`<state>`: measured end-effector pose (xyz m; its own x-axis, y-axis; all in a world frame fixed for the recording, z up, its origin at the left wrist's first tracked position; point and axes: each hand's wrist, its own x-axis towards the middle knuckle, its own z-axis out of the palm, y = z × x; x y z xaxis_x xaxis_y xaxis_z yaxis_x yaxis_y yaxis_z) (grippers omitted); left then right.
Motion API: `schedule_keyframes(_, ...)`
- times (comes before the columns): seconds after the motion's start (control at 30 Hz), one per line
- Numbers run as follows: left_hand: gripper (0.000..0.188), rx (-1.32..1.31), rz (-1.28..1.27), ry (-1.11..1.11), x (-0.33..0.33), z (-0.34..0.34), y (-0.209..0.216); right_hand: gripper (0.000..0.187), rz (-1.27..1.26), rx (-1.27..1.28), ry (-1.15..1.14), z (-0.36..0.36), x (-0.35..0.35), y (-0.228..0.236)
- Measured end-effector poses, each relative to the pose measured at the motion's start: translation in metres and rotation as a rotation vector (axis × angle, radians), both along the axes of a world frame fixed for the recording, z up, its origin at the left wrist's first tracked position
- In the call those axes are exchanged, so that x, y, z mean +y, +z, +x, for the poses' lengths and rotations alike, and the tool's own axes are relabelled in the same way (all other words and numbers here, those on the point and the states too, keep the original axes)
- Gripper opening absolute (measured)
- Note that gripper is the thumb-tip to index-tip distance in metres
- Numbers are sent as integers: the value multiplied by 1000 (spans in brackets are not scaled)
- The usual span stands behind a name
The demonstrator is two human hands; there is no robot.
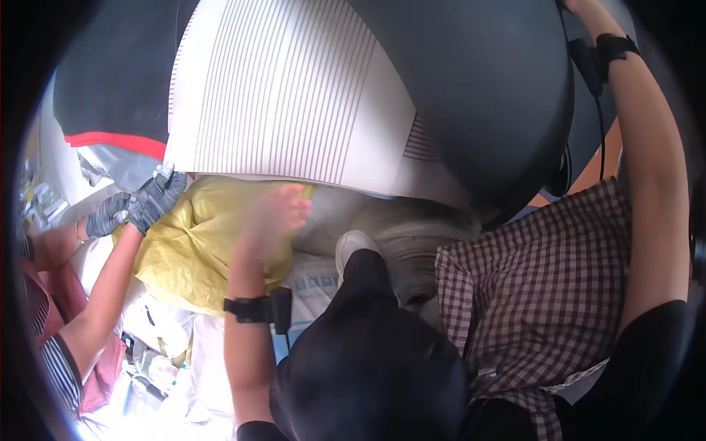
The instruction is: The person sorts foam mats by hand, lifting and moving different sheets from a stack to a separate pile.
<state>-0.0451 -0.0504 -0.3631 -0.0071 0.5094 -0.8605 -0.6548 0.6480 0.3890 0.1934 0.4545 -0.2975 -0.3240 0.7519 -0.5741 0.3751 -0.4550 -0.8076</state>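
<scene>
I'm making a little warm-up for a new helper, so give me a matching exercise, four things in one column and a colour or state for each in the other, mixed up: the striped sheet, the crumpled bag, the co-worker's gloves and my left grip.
Things
1. Striped sheet
2. Crumpled bag
3. Co-worker's gloves
4. Left grip

Colour or state
A. Open, blurred
B. Grey, at a corner of the sheet
C. White with dark lines
D. Yellow

Right pairs: 1-C, 2-D, 3-B, 4-A.
</scene>
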Motion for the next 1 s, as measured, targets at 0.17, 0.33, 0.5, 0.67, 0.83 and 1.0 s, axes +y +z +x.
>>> schedule_keyframes(0.17,32,-11,-32,140,-8,38,-22,28,-28,10,17,-11,-6,14)
schedule_keyframes(0.33,24,137,-40,149,23,51,-27,47,-19,-60,74,17,43,-11)
schedule_keyframes(0.5,26,93,-13,145,10,40,-25,46,33,-26,-29,0,11,-7)
schedule_keyframes(0.67,26,53,33,359,-4,39,-19,39,58,-10,-98,-5,-10,0)
schedule_keyframes(0.83,31,26,60,415,1,41,-5,42,81,-48,-86,-1,0,-8)
schedule_keyframes(1.0,48,71,73,369,-3,51,2,45,77,-43,-69,2,8,-10)
